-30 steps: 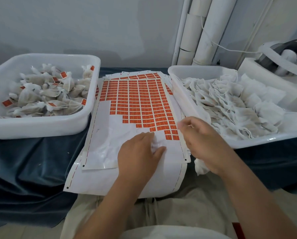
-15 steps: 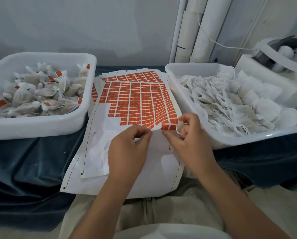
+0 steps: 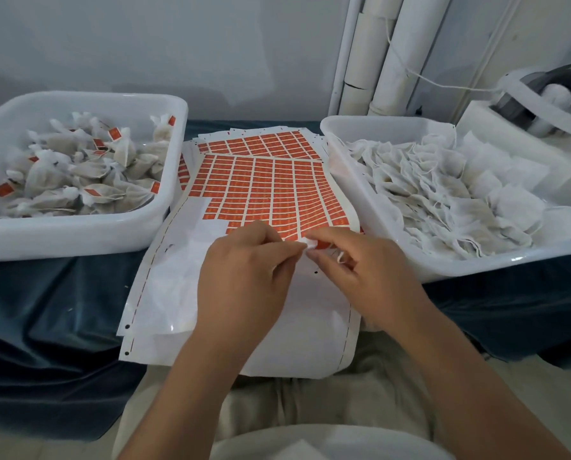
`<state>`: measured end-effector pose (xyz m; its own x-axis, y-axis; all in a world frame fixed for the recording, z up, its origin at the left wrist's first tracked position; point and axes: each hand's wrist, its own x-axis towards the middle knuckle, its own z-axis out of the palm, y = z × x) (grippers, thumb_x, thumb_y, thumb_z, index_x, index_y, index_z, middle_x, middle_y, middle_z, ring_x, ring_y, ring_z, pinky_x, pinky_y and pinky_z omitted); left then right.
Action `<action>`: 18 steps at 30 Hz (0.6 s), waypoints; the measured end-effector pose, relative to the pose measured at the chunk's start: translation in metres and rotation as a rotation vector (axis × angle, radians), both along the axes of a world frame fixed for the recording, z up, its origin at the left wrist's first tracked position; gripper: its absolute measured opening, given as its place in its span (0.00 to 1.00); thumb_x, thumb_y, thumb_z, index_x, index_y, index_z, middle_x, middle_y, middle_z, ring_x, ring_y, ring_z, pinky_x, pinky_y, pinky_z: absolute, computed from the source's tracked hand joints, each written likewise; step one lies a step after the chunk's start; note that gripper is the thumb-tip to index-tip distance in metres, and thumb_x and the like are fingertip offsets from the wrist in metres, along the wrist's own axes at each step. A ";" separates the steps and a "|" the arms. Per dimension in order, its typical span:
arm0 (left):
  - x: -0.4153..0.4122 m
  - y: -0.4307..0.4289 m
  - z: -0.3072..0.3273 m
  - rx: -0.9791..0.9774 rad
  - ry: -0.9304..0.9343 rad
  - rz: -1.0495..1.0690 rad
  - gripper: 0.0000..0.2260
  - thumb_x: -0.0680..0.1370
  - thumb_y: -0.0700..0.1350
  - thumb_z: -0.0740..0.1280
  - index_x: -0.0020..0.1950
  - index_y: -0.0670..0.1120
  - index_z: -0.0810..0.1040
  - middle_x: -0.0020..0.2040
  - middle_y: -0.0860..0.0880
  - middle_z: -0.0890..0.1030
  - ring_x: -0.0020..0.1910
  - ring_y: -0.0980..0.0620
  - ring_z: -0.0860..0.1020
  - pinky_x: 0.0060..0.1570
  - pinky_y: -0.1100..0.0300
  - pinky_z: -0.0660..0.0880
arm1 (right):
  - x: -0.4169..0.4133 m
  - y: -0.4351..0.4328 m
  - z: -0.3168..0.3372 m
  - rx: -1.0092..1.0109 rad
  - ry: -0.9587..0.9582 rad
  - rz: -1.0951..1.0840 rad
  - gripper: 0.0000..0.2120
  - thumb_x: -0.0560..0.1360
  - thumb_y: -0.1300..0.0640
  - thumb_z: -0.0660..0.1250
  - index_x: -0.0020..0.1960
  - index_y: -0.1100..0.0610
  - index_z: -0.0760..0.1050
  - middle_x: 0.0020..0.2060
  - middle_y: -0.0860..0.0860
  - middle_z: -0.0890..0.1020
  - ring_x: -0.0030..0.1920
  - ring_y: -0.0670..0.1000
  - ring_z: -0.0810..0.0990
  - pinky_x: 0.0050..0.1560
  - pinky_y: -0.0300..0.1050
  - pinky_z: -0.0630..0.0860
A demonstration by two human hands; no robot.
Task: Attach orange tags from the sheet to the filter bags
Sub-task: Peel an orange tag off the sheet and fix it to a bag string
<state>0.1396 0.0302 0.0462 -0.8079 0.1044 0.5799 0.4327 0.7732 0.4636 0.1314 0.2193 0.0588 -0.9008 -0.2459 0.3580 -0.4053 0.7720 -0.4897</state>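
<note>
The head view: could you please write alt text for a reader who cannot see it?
A person's bare left grip and right grip pinch a small white scrap together over a white sheet of orange tags. The left white plastic tub holds tagged filter bags; the right white plastic tub holds untagged filter bags.

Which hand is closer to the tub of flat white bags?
Right. The right hand is close beside the tub; the left hand is farther away, over the middle of the tag sheet.

Small packing workshop: tubs (image 3: pixel 78 237) of filter bags (image 3: pixel 443 194), tag sheets (image 3: pixel 271 187), paper rolls (image 3: pixel 393 61)
</note>
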 end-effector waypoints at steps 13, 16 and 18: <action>-0.003 -0.006 -0.003 0.047 -0.121 0.033 0.12 0.76 0.53 0.74 0.55 0.49 0.89 0.49 0.52 0.86 0.43 0.56 0.78 0.46 0.63 0.73 | 0.003 0.014 0.014 0.220 0.252 0.089 0.06 0.79 0.56 0.73 0.55 0.56 0.86 0.46 0.50 0.88 0.44 0.51 0.86 0.44 0.40 0.77; -0.007 -0.008 -0.004 0.062 -0.172 0.097 0.11 0.77 0.52 0.75 0.57 0.51 0.88 0.51 0.54 0.85 0.44 0.57 0.78 0.48 0.61 0.76 | 0.005 0.016 0.023 0.167 0.227 0.108 0.07 0.82 0.51 0.70 0.53 0.53 0.85 0.42 0.46 0.86 0.40 0.50 0.84 0.39 0.42 0.78; -0.009 -0.009 -0.004 0.027 -0.281 0.122 0.13 0.78 0.56 0.73 0.61 0.54 0.86 0.55 0.55 0.85 0.47 0.57 0.79 0.54 0.58 0.79 | 0.011 0.017 0.033 -0.088 0.147 0.025 0.09 0.80 0.45 0.69 0.52 0.47 0.85 0.41 0.41 0.86 0.39 0.45 0.85 0.37 0.37 0.79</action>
<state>0.1309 0.0210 0.0424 -0.9428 -0.0151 0.3331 0.1896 0.7975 0.5728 0.1426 0.2364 0.0914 -0.8308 -0.2297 0.5070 -0.4966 0.7172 -0.4888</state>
